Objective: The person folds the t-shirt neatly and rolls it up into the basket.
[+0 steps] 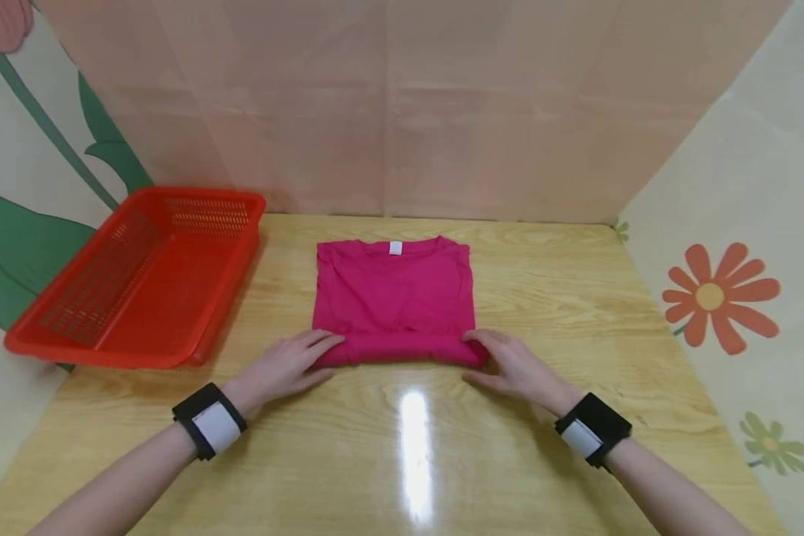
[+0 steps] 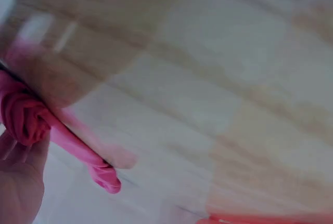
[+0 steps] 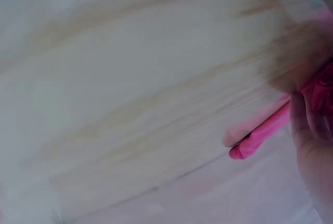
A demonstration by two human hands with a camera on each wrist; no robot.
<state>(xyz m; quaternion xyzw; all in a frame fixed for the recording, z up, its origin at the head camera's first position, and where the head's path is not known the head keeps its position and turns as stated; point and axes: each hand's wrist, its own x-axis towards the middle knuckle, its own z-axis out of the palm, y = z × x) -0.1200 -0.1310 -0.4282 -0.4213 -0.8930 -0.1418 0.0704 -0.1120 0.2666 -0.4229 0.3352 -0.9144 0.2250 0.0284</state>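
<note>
A bright pink shirt (image 1: 395,290) lies on the wooden table, its neckline with a white tag toward the far side. Its near edge is rolled into a thick tube. On the tube's left end rest the fingers of my left hand (image 1: 284,366), the thumb extended along the table just in front. My right hand (image 1: 519,371) mirrors this at the right end, fingertips on top of the roll, thumb apart from it. The left wrist view shows the spiral end of the pink roll (image 2: 26,117) against the fingers; in the right wrist view the hand partly hides the cloth.
A red plastic basket (image 1: 174,290) with slotted sides stands at the table's left. Behind the table (image 1: 543,290) hangs a pinkish sheet (image 1: 496,112). Flower-patterned coverings flank both sides. Each wrist wears a black band.
</note>
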